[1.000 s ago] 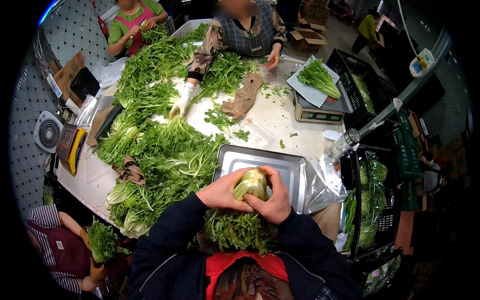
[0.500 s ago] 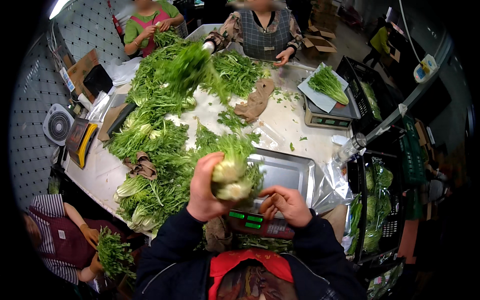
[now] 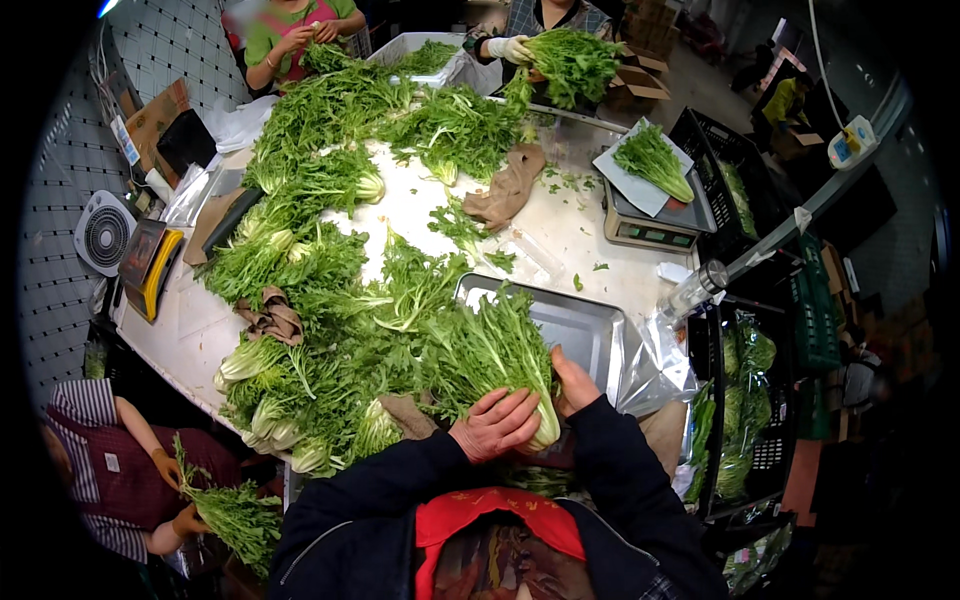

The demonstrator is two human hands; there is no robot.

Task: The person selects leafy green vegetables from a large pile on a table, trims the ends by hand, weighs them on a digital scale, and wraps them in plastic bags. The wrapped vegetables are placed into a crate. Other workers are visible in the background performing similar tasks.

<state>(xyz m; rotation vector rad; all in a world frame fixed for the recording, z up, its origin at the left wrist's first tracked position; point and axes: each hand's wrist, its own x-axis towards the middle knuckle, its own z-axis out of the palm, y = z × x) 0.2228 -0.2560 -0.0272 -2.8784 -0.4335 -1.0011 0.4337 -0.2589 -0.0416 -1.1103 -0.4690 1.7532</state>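
Note:
Low over the near edge of the scale, I hold a bunch of curly endive (image 3: 505, 340), its pale base toward me and its green leaves fanned away. My left hand (image 3: 497, 422) lies across the stems near the base, fingers together. On the right side, my right hand (image 3: 573, 382) presses against the same bunch, its fingers partly hidden behind it. Beyond the bunch shows the scale's metal tray (image 3: 585, 335); the leaves cover its left part. Left of my left hand, several more endive heads (image 3: 290, 425) are heaped on the table.
A brown cloth (image 3: 508, 188) lies mid-table. Another scale (image 3: 655, 230) at the back right bears one bunch. Clear plastic sheeting (image 3: 660, 365) and black crates (image 3: 760, 400) stand right. Across the table, a person's gloved hand (image 3: 508, 50) holds greens; another person (image 3: 130, 460) works at left.
The endive turned from base-up in my raised left hand to lying with leaves pointing away, lower over the scale. My right hand has come onto it. The person opposite swung greens to the right.

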